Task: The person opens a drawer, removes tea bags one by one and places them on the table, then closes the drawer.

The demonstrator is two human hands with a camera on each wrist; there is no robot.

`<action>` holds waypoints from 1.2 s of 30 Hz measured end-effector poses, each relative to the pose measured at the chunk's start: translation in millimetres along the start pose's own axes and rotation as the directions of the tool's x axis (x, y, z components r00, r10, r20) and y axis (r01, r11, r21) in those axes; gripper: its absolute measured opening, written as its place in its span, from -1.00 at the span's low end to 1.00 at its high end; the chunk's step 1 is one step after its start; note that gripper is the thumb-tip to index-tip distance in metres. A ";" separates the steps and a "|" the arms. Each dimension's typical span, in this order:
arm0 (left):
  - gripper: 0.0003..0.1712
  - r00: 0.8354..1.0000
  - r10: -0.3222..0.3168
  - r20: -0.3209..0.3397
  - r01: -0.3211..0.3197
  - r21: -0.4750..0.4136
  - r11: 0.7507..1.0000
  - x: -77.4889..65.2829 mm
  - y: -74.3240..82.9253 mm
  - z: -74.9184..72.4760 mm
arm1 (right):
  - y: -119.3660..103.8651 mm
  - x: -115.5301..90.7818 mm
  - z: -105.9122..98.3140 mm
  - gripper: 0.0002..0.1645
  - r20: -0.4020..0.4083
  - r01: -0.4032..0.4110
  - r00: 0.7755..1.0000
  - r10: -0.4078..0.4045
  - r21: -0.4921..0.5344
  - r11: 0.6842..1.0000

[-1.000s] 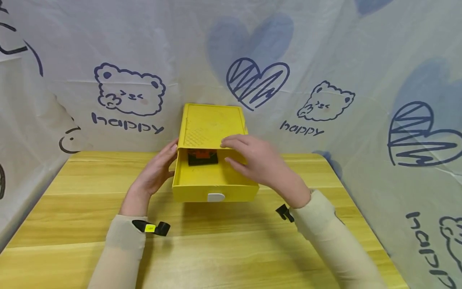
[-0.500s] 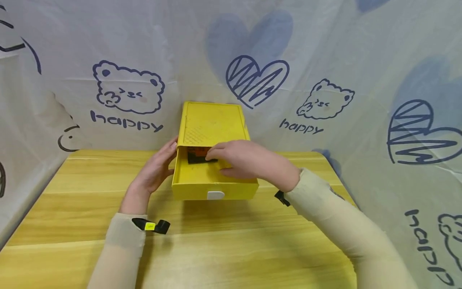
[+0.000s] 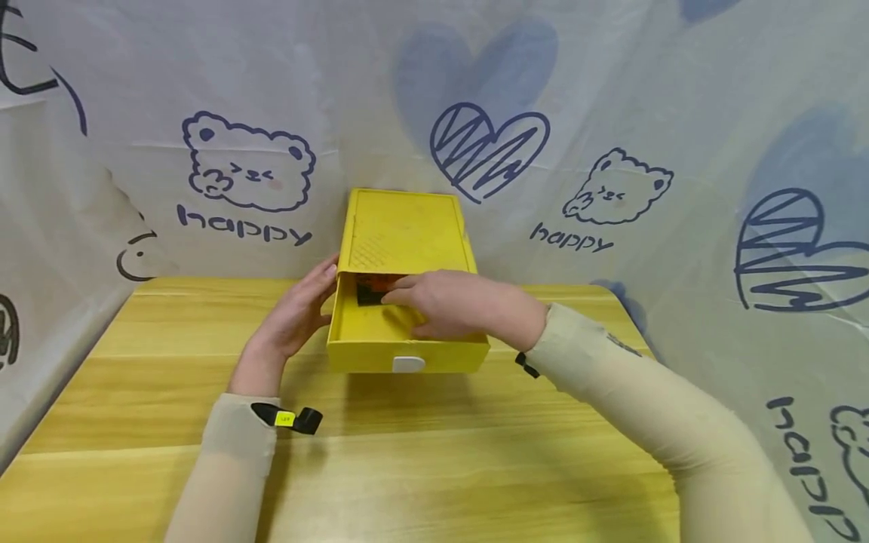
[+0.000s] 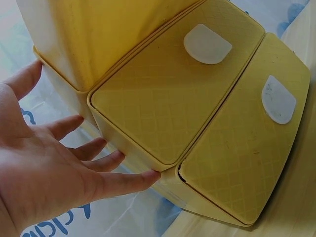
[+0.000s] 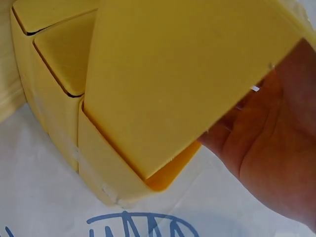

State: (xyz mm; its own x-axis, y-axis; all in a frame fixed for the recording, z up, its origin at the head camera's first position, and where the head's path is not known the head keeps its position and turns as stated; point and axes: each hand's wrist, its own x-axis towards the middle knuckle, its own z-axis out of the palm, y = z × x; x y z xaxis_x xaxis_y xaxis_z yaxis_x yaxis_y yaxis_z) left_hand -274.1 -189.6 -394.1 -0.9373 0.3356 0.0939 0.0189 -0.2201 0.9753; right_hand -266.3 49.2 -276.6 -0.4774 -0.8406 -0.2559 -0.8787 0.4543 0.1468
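A yellow plastic drawer cabinet (image 3: 407, 230) stands at the back of the table with its top drawer (image 3: 363, 357) pulled out. Inside, towards the back, lies a dark flat item with an orange-red part (image 3: 369, 292); its kind is unclear. My left hand (image 3: 296, 313) steadies the cabinet's left side, its spread fingertips touching the wall in the left wrist view. My right hand (image 3: 451, 304) reaches over the drawer's right wall, fingers near the dark item and thumb apart from them. The drawer wall hides those fingers in the right wrist view.
Two closed lower drawers (image 4: 158, 108) with white tabs show below the top one in the left wrist view. The wooden table (image 3: 407, 467) extends in front. A printed cloth (image 3: 380, 98) hangs right behind the cabinet.
My right hand has moved from above the drawer's right side down and left into it, now partly covering the dark item. The left hand has stayed against the cabinet.
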 end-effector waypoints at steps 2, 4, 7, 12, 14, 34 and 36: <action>-0.37 1.000 -0.003 -0.002 0.003 -0.008 1.000 -0.3 0.2 0.0 | -1.3 2.9 1.8 -0.32 0.007 0.013 1.000 -0.013 -0.026 1.000; -0.37 1.000 -0.006 -0.004 0.006 -0.017 1.000 -0.4 0.2 0.2 | -2.1 5.5 2.6 -0.29 0.024 0.017 1.000 -0.016 -0.043 0.999; -0.36 1.000 -0.012 -0.006 0.012 -0.020 1.000 -0.1 0.0 0.6 | -2.0 8.9 3.6 -0.24 0.055 0.006 0.998 -0.003 -0.056 0.998; -0.35 1.000 -0.024 -0.008 0.024 -0.019 1.000 0.7 0.1 0.7 | -2.5 13.9 3.9 -0.20 0.098 -0.004 0.995 0.010 -0.060 0.998; -0.34 1.000 -0.028 -0.011 0.028 -0.025 0.999 0.6 0.1 0.8 | -2.5 15.7 4.5 -0.21 0.100 0.001 0.995 0.006 -0.069 0.998; -0.35 0.999 -0.031 -0.017 0.031 -0.021 0.999 0.6 3.2 -0.7 | 1.2 23.8 8.6 -0.41 -0.001 0.023 1.000 -0.023 -0.065 0.998; -0.35 0.999 -0.032 -0.016 0.032 -0.018 0.999 0.7 3.2 -1.3 | 0.8 23.6 9.1 -0.44 -0.018 0.026 0.999 -0.027 -0.068 0.997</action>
State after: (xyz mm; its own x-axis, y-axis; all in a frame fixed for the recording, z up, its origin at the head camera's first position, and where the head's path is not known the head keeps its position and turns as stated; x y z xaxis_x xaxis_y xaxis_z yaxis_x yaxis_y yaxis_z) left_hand -275.1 -191.3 -391.1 -0.9427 0.3283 0.0591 -0.0177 -0.2261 0.9739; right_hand -278.3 32.4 -291.2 -0.4532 -0.8578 -0.2425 -0.8882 0.4115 0.2044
